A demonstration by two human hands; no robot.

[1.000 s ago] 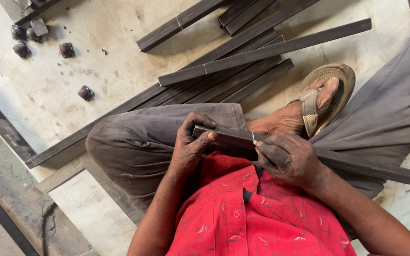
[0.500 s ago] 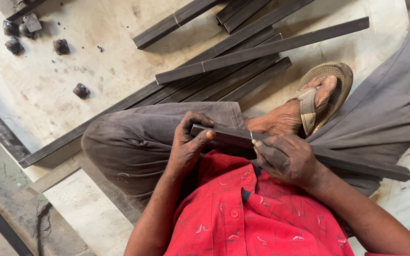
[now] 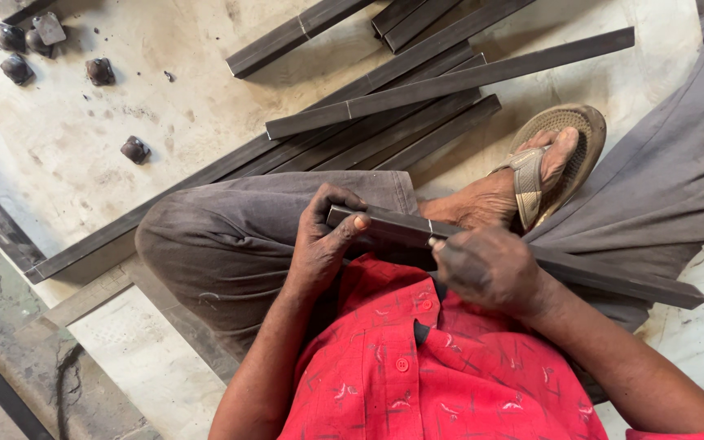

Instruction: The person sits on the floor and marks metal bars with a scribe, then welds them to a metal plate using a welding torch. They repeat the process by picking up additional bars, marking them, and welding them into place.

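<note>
Closest to the camera was the person's red patterned button-up shirt (image 3: 442,375), thin cotton by the look of it. Just past that, both hands were on a long dark square steel tube (image 3: 613,277) lying across the lap, over the grey trousers (image 3: 230,236). The left hand (image 3: 323,236) had its fingers (image 3: 332,198) curled tight around the tube's near end, thumb pressed on the flat top face. The right hand (image 3: 490,269) was closed over the tube a bit further along, knuckles up, gripping it; the rest of the tube ran out to the right past the knee. The metal looked dull and matte with sharp edges.

Beyond the hands, a foot sat in a worn tan woven sandal (image 3: 560,159) on the pale, stained concrete floor (image 3: 83,155). Further out lay a loose bundle of similar dark steel tubes (image 3: 417,106), angled side by side. Farthest off, top left, a few small dark lumpy metal pieces (image 3: 99,72) were scattered on the floor, well apart from the tubes.
</note>
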